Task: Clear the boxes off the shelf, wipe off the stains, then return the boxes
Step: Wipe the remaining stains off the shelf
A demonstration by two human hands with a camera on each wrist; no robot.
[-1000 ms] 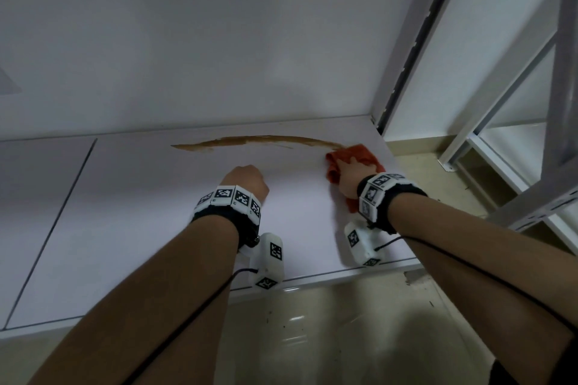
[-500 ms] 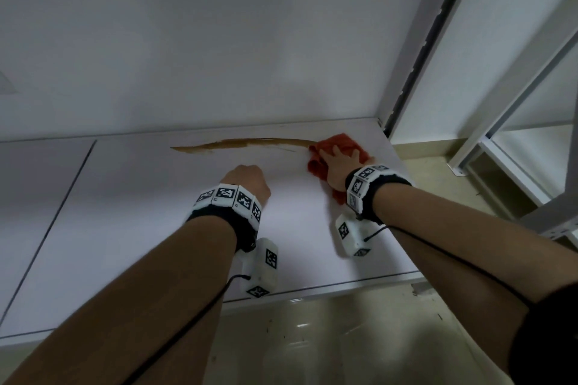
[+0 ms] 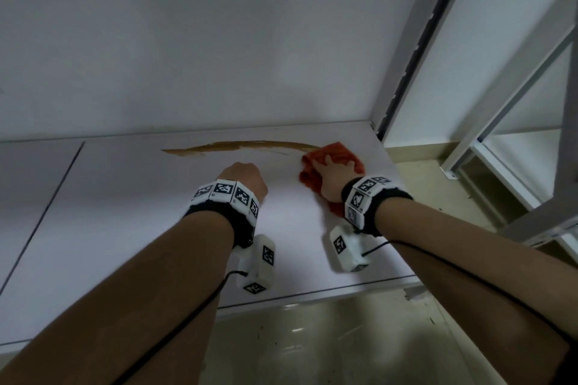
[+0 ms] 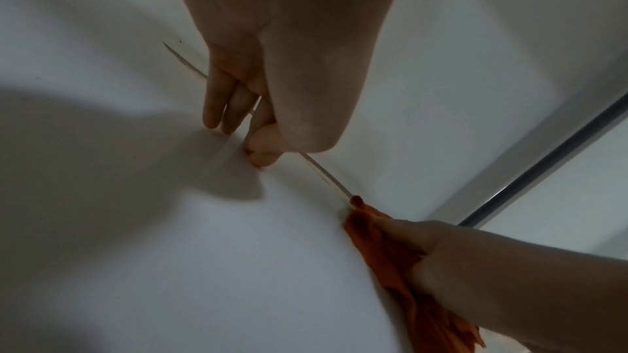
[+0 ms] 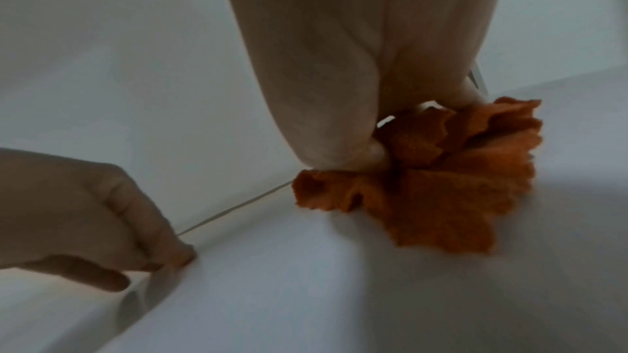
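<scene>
A long brown stain (image 3: 237,145) runs across the back of the white shelf board (image 3: 125,212). My right hand (image 3: 336,170) presses flat on a crumpled orange cloth (image 3: 341,151) at the stain's right end. The cloth (image 5: 441,197) bunches out from under the palm in the right wrist view. My left hand (image 3: 245,176) is curled into a fist just in front of the stain, holding nothing. In the left wrist view its fingertips (image 4: 217,120) touch the board beside the stain (image 4: 326,173). No boxes are in view.
A slotted grey upright (image 3: 416,40) stands at the shelf's back right corner, against the white wall (image 3: 219,40). Another white rack (image 3: 516,159) stands to the right. A dark seam (image 3: 47,206) crosses the board at left. Glossy floor tiles (image 3: 312,337) lie below the front edge.
My right hand has slid the cloth left over the stain's right end, so the streak is shorter. The left fist has stayed in place.
</scene>
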